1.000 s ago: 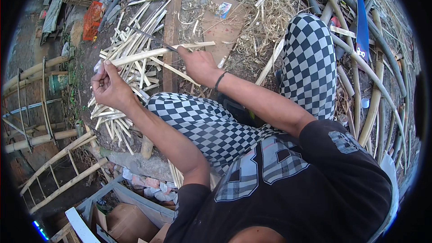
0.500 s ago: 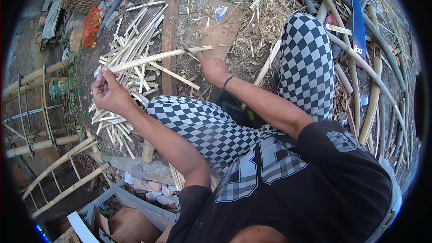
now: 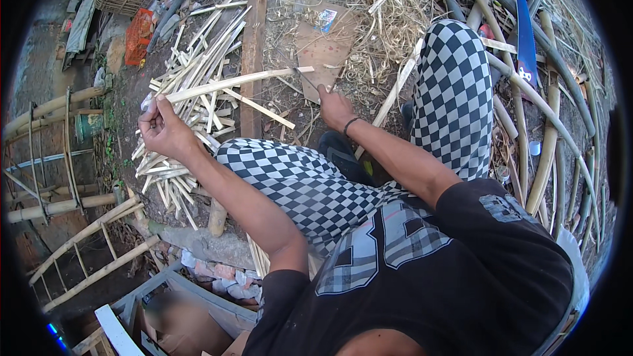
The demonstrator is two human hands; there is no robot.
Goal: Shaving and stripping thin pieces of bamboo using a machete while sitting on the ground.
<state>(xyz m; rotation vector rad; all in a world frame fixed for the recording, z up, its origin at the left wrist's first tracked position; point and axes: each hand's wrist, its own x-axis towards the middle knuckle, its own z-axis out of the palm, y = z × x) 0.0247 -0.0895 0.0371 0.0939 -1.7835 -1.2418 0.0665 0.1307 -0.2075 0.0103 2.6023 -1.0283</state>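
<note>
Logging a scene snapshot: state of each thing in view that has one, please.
Left hand: grip closed on the strip's left end
Right hand: grip closed on the knife handle
Pale strip: held, slightly bowed
Knife: held, tip at strip's right end, contact unclear
Strip pile: loose, scattered
Cardboard: flat on ground
Blue saw: unheld
</note>
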